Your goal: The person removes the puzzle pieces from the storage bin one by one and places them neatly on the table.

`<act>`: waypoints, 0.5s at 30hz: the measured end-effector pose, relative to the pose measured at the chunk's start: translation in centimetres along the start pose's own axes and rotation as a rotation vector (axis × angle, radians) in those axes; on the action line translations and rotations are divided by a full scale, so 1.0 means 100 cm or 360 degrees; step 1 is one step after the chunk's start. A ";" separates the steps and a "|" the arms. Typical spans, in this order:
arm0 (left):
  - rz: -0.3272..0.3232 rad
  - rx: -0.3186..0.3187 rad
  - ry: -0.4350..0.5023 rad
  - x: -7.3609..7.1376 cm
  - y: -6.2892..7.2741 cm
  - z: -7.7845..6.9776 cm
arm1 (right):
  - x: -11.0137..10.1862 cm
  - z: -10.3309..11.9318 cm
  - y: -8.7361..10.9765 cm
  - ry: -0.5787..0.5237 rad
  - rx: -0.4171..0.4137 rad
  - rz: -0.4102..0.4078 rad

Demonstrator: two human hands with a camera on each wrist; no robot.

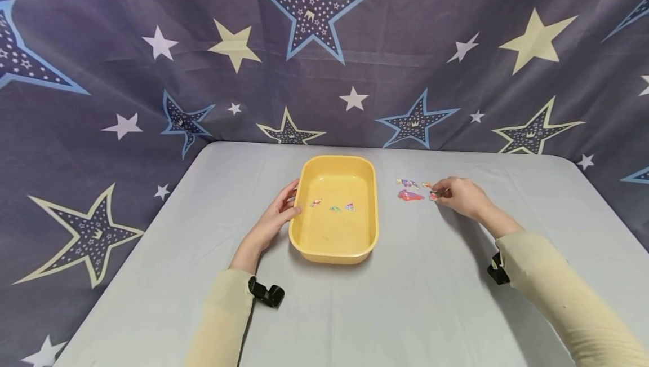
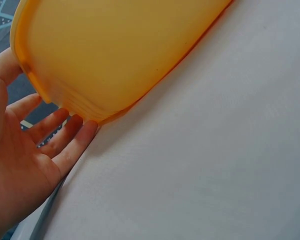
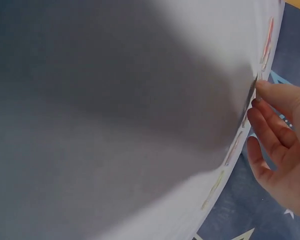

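Note:
A yellow plastic tray [image 1: 333, 257] stands on the table, with several small coloured flat cutouts, like stickers, on its floor; one is a red-orange cutout [image 1: 316, 203]. My left hand [image 1: 274, 217] grips its left side, thumb over the rim and fingers along the outer wall. To the tray's right, my right hand [image 1: 462, 195] pinches a small red-and-green sticker-like cutout [image 1: 433, 195] between thumb and fingertips, at the table surface. Just left of those fingers lie a purple cutout [image 1: 408, 183], a pink-red cutout [image 1: 410, 195] and an orange cutout [image 1: 427, 185], the last partly hidden.
The grey-white cloth-covered table [image 1: 385, 310] runs back to a dark star-patterned curtain [image 1: 324, 85]. Black wrist bands [image 1: 267, 292] sit on both sleeves.

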State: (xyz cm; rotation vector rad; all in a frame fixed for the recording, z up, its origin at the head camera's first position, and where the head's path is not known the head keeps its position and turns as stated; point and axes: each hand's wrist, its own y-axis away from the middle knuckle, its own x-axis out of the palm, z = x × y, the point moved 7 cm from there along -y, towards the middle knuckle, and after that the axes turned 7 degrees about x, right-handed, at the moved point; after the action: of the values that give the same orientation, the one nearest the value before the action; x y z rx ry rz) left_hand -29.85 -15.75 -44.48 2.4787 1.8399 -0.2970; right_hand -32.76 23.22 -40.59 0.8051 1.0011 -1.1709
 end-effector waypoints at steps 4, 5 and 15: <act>0.0004 -0.0014 0.0006 0.001 0.000 -0.001 | 0.003 -0.004 0.000 -0.0007 0.0025 -0.0001; 0.0001 -0.0024 0.0013 0.001 0.001 -0.002 | 0.003 -0.005 0.000 -0.0009 0.0025 -0.0002; 0.0039 -0.0020 0.0029 0.007 0.010 -0.027 | 0.005 -0.007 0.001 0.0034 0.0031 -0.0023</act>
State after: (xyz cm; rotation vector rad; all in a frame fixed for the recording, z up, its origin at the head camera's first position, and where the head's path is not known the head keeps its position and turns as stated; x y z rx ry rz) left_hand -28.37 -14.97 -42.02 2.5019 1.8105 -0.2618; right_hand -32.77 23.69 -41.29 0.8285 1.0161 -1.1883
